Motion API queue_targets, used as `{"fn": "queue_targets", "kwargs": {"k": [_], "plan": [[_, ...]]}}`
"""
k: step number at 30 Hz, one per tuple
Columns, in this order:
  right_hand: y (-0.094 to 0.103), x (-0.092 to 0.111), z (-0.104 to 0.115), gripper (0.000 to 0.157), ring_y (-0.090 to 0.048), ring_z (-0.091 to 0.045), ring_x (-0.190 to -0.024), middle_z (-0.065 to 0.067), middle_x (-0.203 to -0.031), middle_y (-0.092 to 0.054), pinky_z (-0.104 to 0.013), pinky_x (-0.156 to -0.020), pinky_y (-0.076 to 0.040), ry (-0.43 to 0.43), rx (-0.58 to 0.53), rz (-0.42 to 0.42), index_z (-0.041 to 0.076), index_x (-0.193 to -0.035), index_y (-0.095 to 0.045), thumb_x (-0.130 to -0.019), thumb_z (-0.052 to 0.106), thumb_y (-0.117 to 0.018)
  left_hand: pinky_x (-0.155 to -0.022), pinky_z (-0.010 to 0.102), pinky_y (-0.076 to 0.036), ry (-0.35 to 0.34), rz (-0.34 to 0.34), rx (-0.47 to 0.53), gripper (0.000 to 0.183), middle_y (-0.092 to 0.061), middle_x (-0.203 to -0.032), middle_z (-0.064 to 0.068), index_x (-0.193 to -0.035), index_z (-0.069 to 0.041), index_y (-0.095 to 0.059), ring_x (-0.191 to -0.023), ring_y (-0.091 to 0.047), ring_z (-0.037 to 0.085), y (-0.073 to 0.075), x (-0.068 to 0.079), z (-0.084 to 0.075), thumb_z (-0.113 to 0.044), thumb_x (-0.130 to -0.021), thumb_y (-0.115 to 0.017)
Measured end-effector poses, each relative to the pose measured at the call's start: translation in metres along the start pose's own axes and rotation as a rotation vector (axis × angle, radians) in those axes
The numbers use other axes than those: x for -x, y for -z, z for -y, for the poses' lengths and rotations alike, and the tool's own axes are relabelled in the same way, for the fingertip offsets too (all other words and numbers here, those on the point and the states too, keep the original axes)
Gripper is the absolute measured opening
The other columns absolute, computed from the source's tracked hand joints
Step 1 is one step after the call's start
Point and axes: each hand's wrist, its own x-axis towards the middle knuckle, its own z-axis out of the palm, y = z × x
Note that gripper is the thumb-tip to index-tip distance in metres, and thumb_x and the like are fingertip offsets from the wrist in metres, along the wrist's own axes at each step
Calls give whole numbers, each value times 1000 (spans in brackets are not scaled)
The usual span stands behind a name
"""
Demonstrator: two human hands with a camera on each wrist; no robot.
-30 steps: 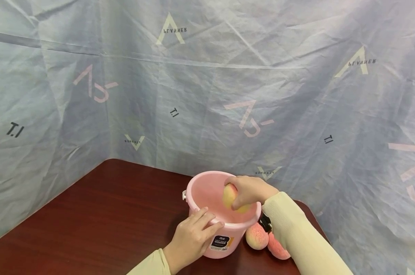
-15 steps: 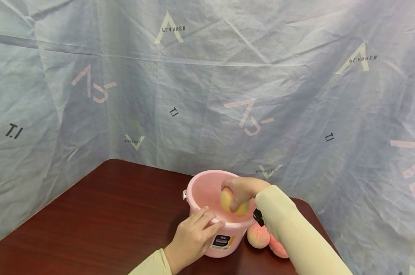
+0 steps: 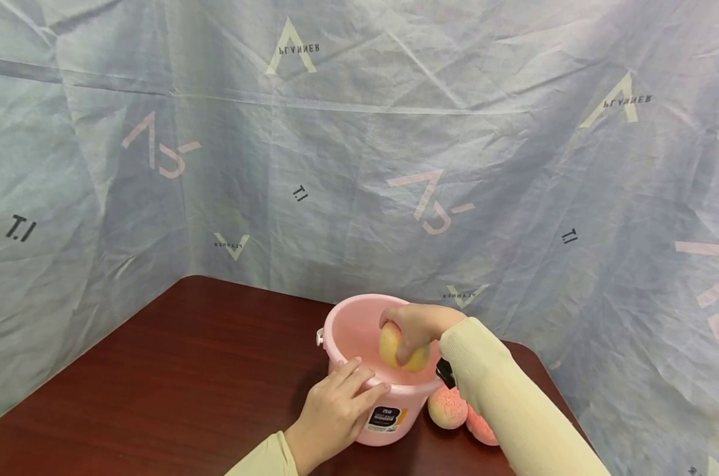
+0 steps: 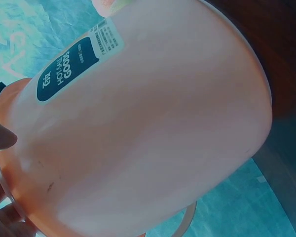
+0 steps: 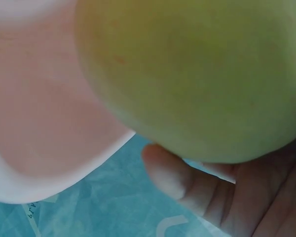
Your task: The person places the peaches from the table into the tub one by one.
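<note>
A pink bucket [image 3: 417,400] with a dark label stands upright on the table. My left hand [image 3: 329,413] grips its near rim; in the left wrist view the thumb [image 4: 2,137] lies against the outside wall and other fingers are at the rim. My right hand [image 3: 417,325] holds a yellow and red peach [image 3: 390,345] at the bucket's mouth. In the right wrist view this peach [image 5: 197,79] fills much of the picture, with fingers curled beneath it. Right of the bucket sit two pinkish-red peaches, one nearer [image 3: 448,408] and one partly behind my sleeve [image 3: 481,426].
The dark red-brown table [image 3: 174,370] stretches to the left of the bucket. A grey-blue printed cloth [image 3: 347,165] hangs behind it and along the sides. A white handle joint [image 3: 320,337] juts from the bucket's left rim. A black device [image 3: 445,373] is at my right wrist.
My right hand has shifted a little left and lower over the bucket's mouth with the peach in its grip. The left hand and the bucket have barely moved.
</note>
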Motion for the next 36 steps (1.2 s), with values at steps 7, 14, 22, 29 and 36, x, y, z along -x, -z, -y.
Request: {"fn": "queue_targets", "kwargs": {"k": [7,14,22,29,36], "plan": [[3,1,2,57,-57,-16,-86,-1,-98,-61,-32,-77,-50,7,34,-12,14,-117,-59,-66,9,-84,-78,32,-56,-5,-8,-7,34,-63,-96,1,-97,-21,-72,-97,-65,23,-1,0,0,-19,-101,-39],[4,1,2,54,-58,-16,-81,-1,-94,-62,-32,-73,-50,19,59,-50,16,-115,-60,-66,13,-82,-80,32,-55,-4,-17,-10,33,-63,-96,1,-97,-21,-72,-96,-64,22,-2,0,0,-19,-101,-39],[5,2,0,56,-58,-16,-81,0,-95,-62,-33,-74,-50,46,69,-78,15,-119,-59,-67,13,-80,-79,33,-56,0,-11,-7,34,-63,-95,0,-96,-21,-72,-97,-65,23,-1,1,-1,-20,-101,-39],[4,3,-2,57,-61,-22,-93,-8,-107,-64,-38,-78,-51,78,124,-100,14,-124,-57,-70,13,-76,-78,32,-56,1,-13,8,34,-65,-96,3,-97,-20,-72,-93,-65,23,0,0,0,-19,-100,-38],[3,7,-4,52,-62,-25,-99,-7,-111,-64,-42,-80,-52,16,139,-104,18,-121,-59,-72,15,-76,-77,30,-54,-2,-27,25,33,-64,-96,3,-97,-20,-72,-93,-63,21,0,-2,1,-17,-99,-39]]}}
